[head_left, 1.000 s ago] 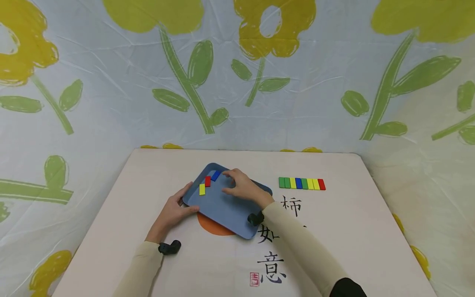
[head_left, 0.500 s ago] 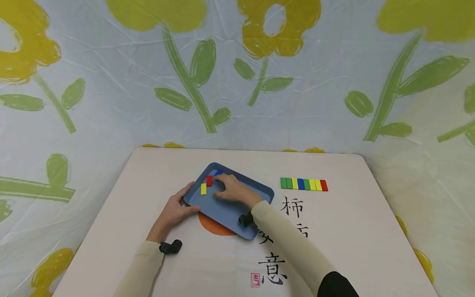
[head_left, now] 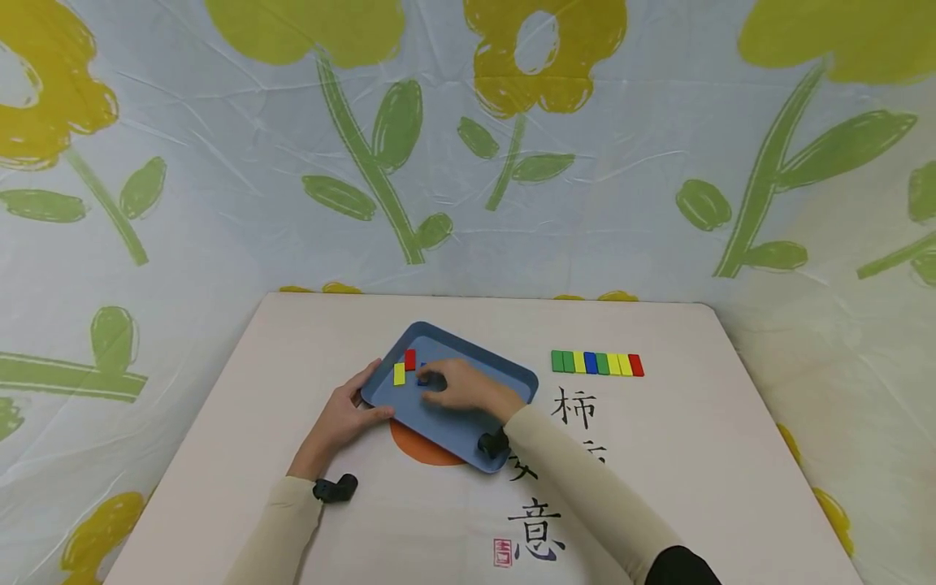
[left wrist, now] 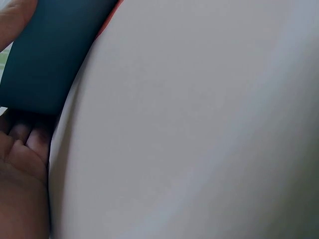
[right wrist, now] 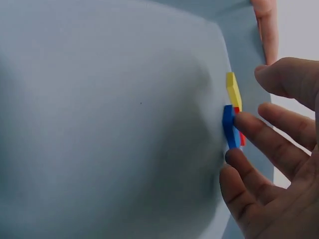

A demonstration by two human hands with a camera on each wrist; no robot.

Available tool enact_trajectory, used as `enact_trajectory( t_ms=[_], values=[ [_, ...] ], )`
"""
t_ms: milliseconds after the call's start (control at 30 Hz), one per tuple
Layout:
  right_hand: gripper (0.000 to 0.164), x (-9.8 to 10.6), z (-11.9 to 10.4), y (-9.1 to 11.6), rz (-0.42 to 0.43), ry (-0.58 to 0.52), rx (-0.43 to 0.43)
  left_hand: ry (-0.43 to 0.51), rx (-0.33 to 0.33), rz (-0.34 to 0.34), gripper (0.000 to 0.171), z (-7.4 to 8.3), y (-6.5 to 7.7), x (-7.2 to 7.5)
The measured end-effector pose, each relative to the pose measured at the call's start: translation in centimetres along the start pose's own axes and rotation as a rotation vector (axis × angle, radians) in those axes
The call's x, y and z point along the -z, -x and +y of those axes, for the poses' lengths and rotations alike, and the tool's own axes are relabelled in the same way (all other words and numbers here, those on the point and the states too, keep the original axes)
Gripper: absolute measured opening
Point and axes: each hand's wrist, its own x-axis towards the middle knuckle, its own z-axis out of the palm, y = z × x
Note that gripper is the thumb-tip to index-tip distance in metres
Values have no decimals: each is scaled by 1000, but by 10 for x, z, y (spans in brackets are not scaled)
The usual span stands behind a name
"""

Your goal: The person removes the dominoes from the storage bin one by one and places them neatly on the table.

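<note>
My left hand (head_left: 342, 418) holds the blue tray (head_left: 446, 424) at its left end, thumb on the rim and fingers underneath, as the left wrist view shows. Over the tray, my right hand (head_left: 468, 387) reaches in with loosely bent fingers. Its fingertips touch a small blue tile (right wrist: 228, 122), while the thumb stands apart from it. Most of that tile is hidden by the hand in the head view. Beside it lie a red tile (head_left: 410, 359) and a yellow tile (head_left: 399, 374), near the tray's left end.
To the right of the tray, a straight row of green, yellow, blue and red tiles (head_left: 591, 362) lies on the table (head_left: 695, 455). An orange disc (head_left: 424, 445) and black characters are printed on the pale surface. A flowered cloth (head_left: 621, 203) hangs behind.
The blue tile has come from the tray's far rim toward me, beside the red one. My right hand has shifted left, then nearer with it. The left hand keeps its place.
</note>
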Motion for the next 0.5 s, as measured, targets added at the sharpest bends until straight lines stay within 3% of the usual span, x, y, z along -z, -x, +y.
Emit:
enact_trajectory(
  t_ms=[167, 500],
  values=[
    [46, 2, -1, 3, 16, -58, -27, 14, 8, -1, 89, 0, 0, 1],
    [62, -7, 9, -8, 108, 17, -132, -9, -23, -9, 90, -1, -1, 1]
  ],
)
